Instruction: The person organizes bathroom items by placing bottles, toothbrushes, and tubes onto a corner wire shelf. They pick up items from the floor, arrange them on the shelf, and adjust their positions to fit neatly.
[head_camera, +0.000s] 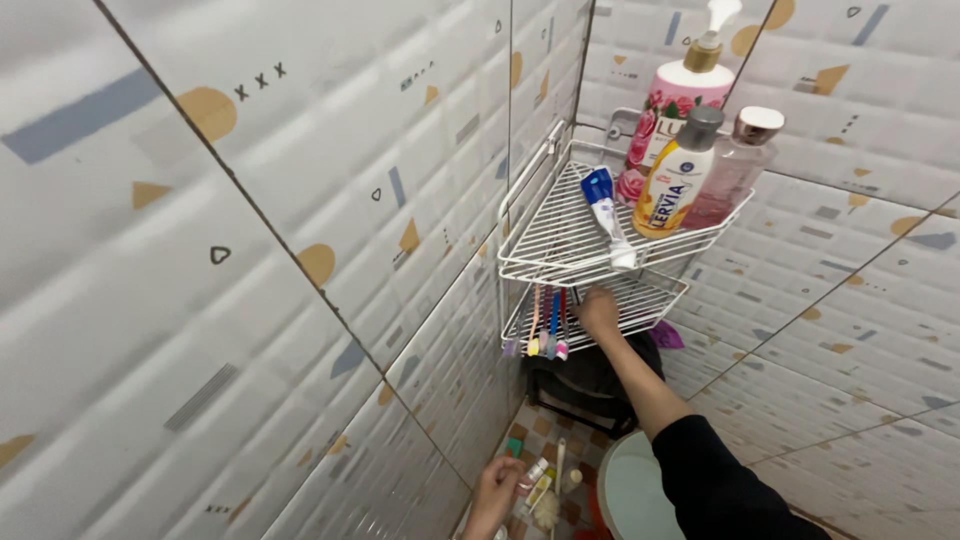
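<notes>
Head view: right hand (598, 310) closes on toothbrushes (548, 322) in the lower rack (655, 300); left hand (495, 495) fingers small tubes (537, 482), its grip unclear.

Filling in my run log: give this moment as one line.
right hand: on lower tier of white wire corner shelf | left hand: down by small bottles on floor

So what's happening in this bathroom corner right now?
A person is busy at a white two-tier wire corner shelf fixed to tiled walls. Their right hand reaches onto the lower tier, beside several toothbrushes lying across it. Their left hand is low near the floor, over a cluster of small toiletry items. The upper tier holds a pink pump bottle, a white and yellow bottle, a clear pink bottle and a toothpaste tube.
</notes>
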